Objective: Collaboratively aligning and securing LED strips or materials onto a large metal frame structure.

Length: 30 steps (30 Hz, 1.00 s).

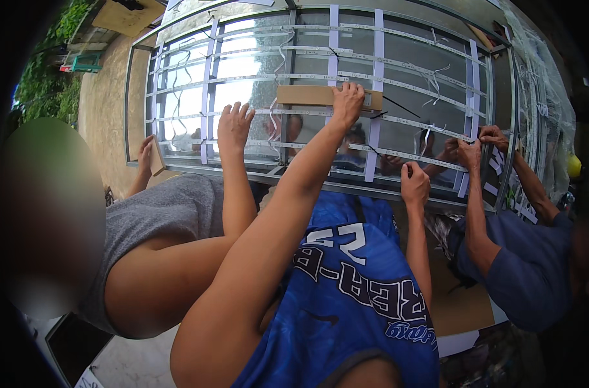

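My left hand [349,103] reaches across a large metal frame [262,169] and grips the right end of a long, narrow brown cardboard box [304,96]. The box lies across the strips in the frame's middle. My right hand [415,184] is at the frame's near edge, fingers curled together in a pinch; what they hold, if anything, is too small to make out. Close to it runs a thin metal strip with dots like small lights [430,160]. Pale lilac bars [376,64] cross such strips, and black ties [401,107] stick out beside the box.
At left, a co-worker in grey holds a small cardboard piece [157,157] at the frame's corner; their other hand [236,126] is over the strips. At right, another co-worker's hands [470,154] work at a strip's end. Loose white wires [430,81] hang there. Clear plastic sheeting [543,84] lies beyond.
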Motion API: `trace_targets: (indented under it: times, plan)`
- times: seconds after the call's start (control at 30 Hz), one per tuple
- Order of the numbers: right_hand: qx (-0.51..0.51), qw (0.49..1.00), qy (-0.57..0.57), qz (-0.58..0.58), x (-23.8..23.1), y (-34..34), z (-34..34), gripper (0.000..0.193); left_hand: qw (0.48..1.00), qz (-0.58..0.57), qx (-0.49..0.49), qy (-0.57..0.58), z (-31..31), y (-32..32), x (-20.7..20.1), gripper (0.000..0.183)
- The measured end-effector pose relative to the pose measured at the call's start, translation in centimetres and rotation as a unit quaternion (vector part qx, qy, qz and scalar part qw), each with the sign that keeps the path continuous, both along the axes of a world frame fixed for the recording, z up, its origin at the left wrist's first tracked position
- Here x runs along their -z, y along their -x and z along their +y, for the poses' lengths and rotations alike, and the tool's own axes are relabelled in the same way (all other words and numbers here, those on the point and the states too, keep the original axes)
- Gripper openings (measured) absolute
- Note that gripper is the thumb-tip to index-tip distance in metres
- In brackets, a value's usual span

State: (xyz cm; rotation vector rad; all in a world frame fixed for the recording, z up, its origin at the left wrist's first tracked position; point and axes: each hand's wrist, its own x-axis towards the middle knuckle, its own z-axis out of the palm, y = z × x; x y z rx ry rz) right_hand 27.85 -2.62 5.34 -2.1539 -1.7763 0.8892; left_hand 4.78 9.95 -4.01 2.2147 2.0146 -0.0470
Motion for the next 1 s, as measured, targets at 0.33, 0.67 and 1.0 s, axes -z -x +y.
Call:
trace_targets:
  times: [0.33,0.67,1.0]
  plan:
    - [-0.002,1.0,0.002,0.01,0.0,-0.1,-0.4,0.019,0.996,-0.071,0.016,0.049,-0.4,3.4,-2.1,0.042]
    - [-0.022,1.0,-0.001,0.003,-0.6,0.2,0.2,0.019,0.993,-0.094,-0.042,0.053,-1.6,6.5,-2.8,0.039]
    - [-0.024,1.0,0.014,0.006,-1.1,0.5,0.1,0.02,0.995,-0.09,-0.035,0.017,-1.6,6.4,-2.7,0.039]
